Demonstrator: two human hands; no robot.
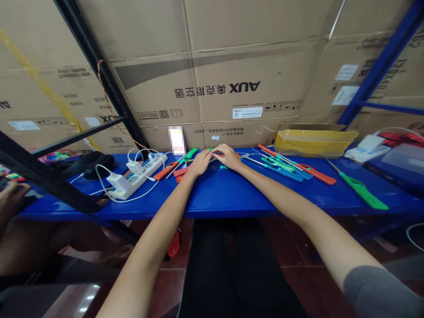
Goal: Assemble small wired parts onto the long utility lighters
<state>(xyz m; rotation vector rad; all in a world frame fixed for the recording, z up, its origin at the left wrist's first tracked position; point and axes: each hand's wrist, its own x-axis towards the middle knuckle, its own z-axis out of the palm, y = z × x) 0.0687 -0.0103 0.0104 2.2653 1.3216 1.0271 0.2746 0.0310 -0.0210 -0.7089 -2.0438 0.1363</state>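
Observation:
Both hands meet at the middle of the blue table [228, 194], near its back. My left hand [201, 162] has its fingers bent together, touching the fingertips of my right hand [228, 157]. What lies between the fingertips is too small to make out. Beside my left hand are an orange lighter [165, 170] and a green lighter [189, 154]. Under and behind the hands, red and green parts are partly hidden. Right of my right hand lie blue lighters [285, 172], an orange lighter [319, 174] and, farther off, a green lighter [362, 191].
A white power strip [149, 167] with chargers and looping cables is on the left. A yellow-taped box [311, 141] stands at the back right. Cardboard boxes [212, 57] rise behind. Black and blue frame posts flank the table. Another person's hand [13, 194] shows far left.

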